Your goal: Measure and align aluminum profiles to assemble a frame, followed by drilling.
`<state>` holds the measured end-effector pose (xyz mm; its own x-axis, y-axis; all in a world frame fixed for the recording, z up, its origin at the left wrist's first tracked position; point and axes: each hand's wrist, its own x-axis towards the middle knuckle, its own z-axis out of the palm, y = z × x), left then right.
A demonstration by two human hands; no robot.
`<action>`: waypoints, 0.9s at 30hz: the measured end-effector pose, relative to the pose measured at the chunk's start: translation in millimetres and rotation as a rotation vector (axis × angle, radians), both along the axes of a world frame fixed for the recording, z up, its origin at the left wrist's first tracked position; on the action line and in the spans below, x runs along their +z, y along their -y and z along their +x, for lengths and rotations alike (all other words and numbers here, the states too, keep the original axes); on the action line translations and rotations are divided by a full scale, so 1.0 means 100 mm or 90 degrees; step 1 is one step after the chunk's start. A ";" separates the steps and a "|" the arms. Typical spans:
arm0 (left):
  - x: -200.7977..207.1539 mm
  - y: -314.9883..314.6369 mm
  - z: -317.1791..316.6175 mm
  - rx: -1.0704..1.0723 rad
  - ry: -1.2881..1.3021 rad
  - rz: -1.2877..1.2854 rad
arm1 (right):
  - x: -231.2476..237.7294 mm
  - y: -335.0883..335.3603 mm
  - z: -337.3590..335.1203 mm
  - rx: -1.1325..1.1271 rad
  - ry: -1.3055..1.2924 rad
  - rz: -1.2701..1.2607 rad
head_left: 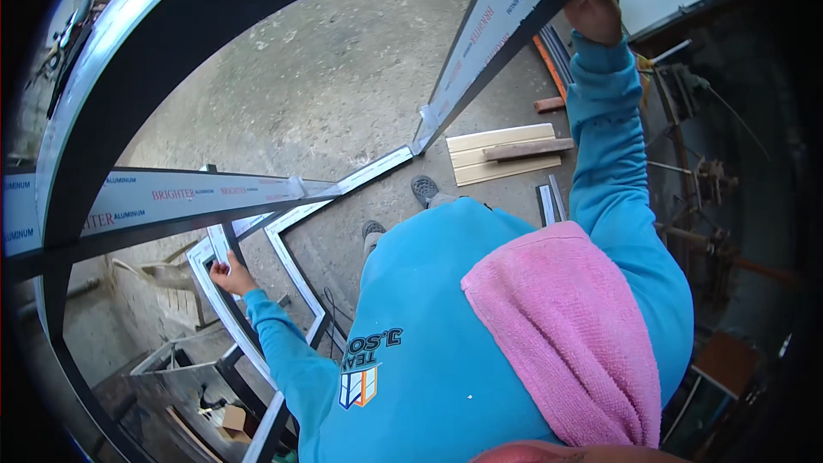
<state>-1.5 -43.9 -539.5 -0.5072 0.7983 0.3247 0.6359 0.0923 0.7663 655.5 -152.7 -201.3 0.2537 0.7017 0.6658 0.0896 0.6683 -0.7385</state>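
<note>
My left hand [230, 276] is closed round a short dark aluminum profile [220, 244] with white protective film, low at the left beside other framing. High at the right, my right hand [594, 4] grips the end of a long dark aluminum frame bar [489, 30], its face covered in printed film. That bar slants down to a joint on the floor near my feet. A second filmed bar [197, 195] runs across the left, above my left hand. A wide dark curved-looking member [129, 77] passes close to the camera, bent by the lens.
Cream panels [501, 141] with a wooden strip [527, 149] on top lie on the concrete floor [334, 60]. Short profiles [549, 204] lie nearby. A pink towel [570, 317] hangs over my shoulder. Racked material [703, 180] lines the right; a cardboard box [236, 422] sits lower left.
</note>
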 end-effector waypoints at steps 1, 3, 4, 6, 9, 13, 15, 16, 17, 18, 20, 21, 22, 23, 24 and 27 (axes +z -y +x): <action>-0.08 -0.10 -0.33 -0.035 -0.087 -0.067 | -0.09 0.02 0.23 -0.006 0.066 -0.001; -0.19 -0.19 -0.74 0.015 -0.319 -0.323 | -0.10 0.08 0.00 -0.117 -0.003 -0.029; -0.21 -0.23 -0.72 0.002 -0.348 -0.404 | -0.09 0.12 -0.08 -0.138 -0.005 -0.017; -0.25 -0.36 -0.69 -0.029 -0.392 -0.493 | -0.15 0.27 -0.05 -0.155 -0.019 -0.067; -0.47 -0.44 -0.85 -0.096 -0.392 -0.608 | -0.08 0.31 -0.39 -0.188 0.052 -0.038; -0.77 -0.42 -1.13 -0.133 -0.285 -0.595 | -0.18 0.32 -0.62 -0.267 0.110 -0.051; -0.68 -0.22 -0.95 -0.129 -0.274 -0.587 | -0.38 0.53 -0.56 -0.302 0.046 -0.144; -0.64 -0.08 -0.90 -0.120 -0.246 -0.565 | -0.50 0.59 -0.59 -0.377 -0.025 -0.098; -0.59 0.05 -0.90 -0.108 -0.218 -0.540 | -0.64 0.64 -0.61 -0.450 -0.097 -0.050; -0.65 0.32 -1.08 -0.140 -0.137 -0.488 | -0.93 0.68 -0.62 -0.503 -0.170 -0.087; -0.79 1.09 -1.36 -0.068 -0.018 -0.464 | -1.73 0.69 -0.81 -0.400 -0.179 -0.113; -0.74 1.46 -1.11 -0.064 -0.064 -0.456 | -2.09 0.83 -0.96 -0.367 -0.176 -0.256; -0.73 1.93 -1.16 -0.060 -0.067 -0.419 | -2.39 0.83 -1.27 -0.279 -0.200 -0.366; -0.70 2.34 -1.10 -0.107 -0.023 -0.374 | -2.75 0.87 -1.55 -0.179 -0.223 -0.510; -0.55 2.64 -0.93 -0.148 -0.057 -0.390 | -3.14 1.00 -1.80 -0.039 -0.214 -0.606; -0.12 3.22 -0.63 -0.304 -0.108 -0.390 | -3.56 1.22 -2.67 0.432 -0.085 -0.825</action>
<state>-64.6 -365.6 -551.0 -0.0486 0.9786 -0.2001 0.8165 0.1543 0.5563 388.2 -274.2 -557.1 -0.3537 0.7842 -0.5098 -0.0805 -0.5685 -0.8187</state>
